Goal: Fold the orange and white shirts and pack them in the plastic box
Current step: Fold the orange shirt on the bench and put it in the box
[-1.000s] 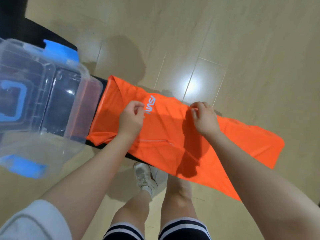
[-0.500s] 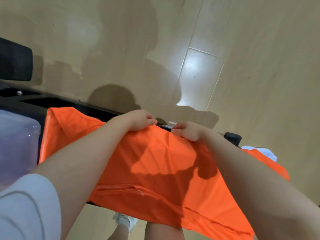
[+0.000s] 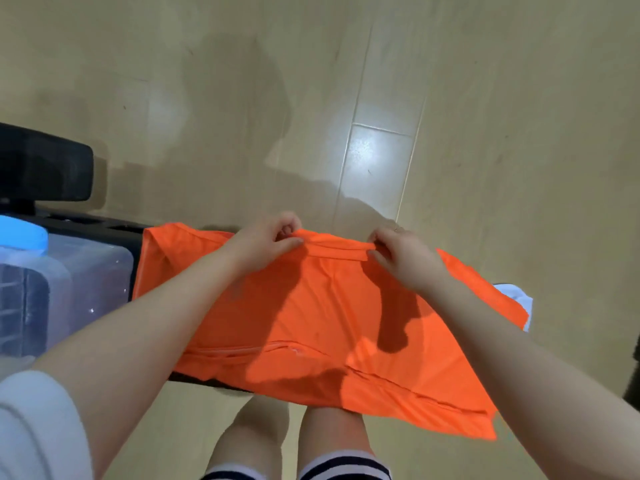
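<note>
While the orange shirt (image 3: 311,320) lies spread, both hands pinch its far edge with curled fingers (image 3: 294,241). The left hand (image 3: 263,242) is nearer the plastic box (image 3: 86,271) than the right hand (image 3: 403,259).

A room in a home is suggested by the pale wood-plank floor (image 3: 485,98), a clear plastic storage box (image 3: 86,282) with a blue latch (image 3: 20,235), and laundry laid out for folding.
</note>
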Demonstrator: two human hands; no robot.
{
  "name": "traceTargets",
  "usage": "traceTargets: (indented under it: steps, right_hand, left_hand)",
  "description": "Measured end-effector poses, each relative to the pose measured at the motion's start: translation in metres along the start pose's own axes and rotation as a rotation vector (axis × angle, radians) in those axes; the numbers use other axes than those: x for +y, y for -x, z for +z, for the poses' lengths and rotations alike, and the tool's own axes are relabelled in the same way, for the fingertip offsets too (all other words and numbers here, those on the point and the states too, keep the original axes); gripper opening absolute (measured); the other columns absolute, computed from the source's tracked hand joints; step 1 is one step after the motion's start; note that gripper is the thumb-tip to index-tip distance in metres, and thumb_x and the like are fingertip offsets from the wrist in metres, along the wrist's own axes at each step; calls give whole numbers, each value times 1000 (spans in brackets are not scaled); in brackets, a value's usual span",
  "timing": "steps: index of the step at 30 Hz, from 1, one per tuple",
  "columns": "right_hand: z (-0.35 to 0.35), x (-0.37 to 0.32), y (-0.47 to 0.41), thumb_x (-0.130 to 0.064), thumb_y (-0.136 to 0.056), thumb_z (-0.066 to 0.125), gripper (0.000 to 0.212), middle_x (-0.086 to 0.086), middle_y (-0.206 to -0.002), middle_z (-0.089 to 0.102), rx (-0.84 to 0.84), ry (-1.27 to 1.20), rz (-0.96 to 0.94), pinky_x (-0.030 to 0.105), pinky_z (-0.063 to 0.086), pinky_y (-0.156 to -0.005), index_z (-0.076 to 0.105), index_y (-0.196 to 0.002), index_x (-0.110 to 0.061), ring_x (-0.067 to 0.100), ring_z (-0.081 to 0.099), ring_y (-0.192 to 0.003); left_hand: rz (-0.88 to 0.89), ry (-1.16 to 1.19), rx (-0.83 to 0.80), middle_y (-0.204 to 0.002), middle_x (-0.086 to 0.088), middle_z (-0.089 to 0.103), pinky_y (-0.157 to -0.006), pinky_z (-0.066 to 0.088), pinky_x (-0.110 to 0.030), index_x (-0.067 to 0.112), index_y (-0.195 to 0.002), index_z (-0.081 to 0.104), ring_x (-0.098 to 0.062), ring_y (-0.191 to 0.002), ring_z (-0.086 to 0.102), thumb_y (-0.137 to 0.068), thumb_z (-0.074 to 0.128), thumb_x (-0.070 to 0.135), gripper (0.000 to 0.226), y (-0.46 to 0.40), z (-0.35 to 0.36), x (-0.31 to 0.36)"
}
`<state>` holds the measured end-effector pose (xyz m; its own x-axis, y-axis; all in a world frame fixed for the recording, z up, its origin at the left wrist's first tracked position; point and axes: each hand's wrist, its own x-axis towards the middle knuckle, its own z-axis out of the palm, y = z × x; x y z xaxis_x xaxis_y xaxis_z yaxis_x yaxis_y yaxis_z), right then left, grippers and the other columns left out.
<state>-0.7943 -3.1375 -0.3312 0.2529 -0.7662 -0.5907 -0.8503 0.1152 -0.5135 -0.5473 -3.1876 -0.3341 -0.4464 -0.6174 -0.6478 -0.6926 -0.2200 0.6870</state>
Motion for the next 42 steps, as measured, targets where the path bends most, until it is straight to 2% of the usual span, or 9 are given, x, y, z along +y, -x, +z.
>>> traceTargets:
  steps: [3, 6, 10, 13, 17, 22, 29, 36, 42]
  right_hand:
    - [8, -16, 48, -21, -86, 53, 14, 11, -88, 65, 106, 296, -94, 35, 48, -58, 60, -91, -10, 32, 63, -80]
    - [36, -26, 89, -19, -72, 49, 12, 3, -63, 60, 123, 483, -78, 24, 44, -44, 60, -72, -14, 25, 61, -54]
    - [83, -19, 113, -19, -68, 36, 28, 0, -64, 63, 75, 606, -10, 24, 48, -51, 64, -69, -18, 22, 62, -58]
    - [99, -13, 121, -18, -71, 35, 32, 2, -75, 67, 73, 629, 38, 30, 54, -72, 67, -76, -17, 26, 65, -70]
    - [85, -4, 125, -18, -72, 33, 38, 3, -88, 69, 139, 621, 51, 41, 48, -95, 68, -88, -18, 28, 66, -89]
    - [47, 46, 125, -17, -82, 33, 41, 19, -115, 61, 305, 236, 266, 42, 43, -91, 60, -110, -5, 40, 56, -104]
    - [13, 150, 118, -17, -97, 39, 33, 20, -124, 59, 253, -220, 552, 34, 38, -95, 56, -122, -5, 33, 51, -119]
    - [3, 183, 85, -24, -88, 60, 33, 9, -98, 62, -95, -524, 475, 26, 42, -75, 63, -113, -2, 17, 55, -88]
    - [-16, 182, 88, -5, -79, 65, 8, 4, -63, 46, -76, -533, 234, 28, 31, -55, 61, -79, 1, 13, 40, -60]
  left_hand:
    - [158, -266, 14, -66, 10, 45, -57, 29, -20, 13, -83, 58, -17, -65, 45, -83, 63, 8, 7, 42, 7, 4]
    - [282, -580, 8, -71, -7, 63, -56, 45, -30, 10, -81, 62, -27, -67, 63, -67, 60, 7, 15, 68, 28, -14]
    - [295, -943, -22, -57, -3, 57, -38, 42, -25, 17, -76, 68, -25, -48, 59, -63, 37, 13, 34, 88, 58, -36]
    - [210, -1048, -12, -59, -8, 55, -39, 41, -26, 13, -65, 64, -28, -49, 56, -62, 39, 13, 26, 97, 76, -36]
    - [106, -915, -37, -72, -13, 58, -52, 45, -31, 10, -76, 64, -30, -62, 59, -47, 71, 31, 36, 100, 99, -16]
    - [295, -851, 14, -75, -4, 64, -51, 48, -28, 17, -77, 68, -25, -63, 63, -62, 37, 35, 39, 74, 144, 30]
    - [264, -740, 130, -78, -8, 67, -56, 51, -30, 12, -87, 69, -27, -67, 67, -74, 41, 32, 37, 10, 224, 101]
    - [-13, -517, 218, -102, -19, 63, -79, 45, -44, 2, -109, 56, -39, -98, 60, -85, 57, 28, 35, -24, 248, 136]
    - [-105, -404, 154, -102, -8, 65, -81, 41, -36, 12, -103, 59, -30, -101, 58, -82, 64, 20, 23, -18, 243, 148]
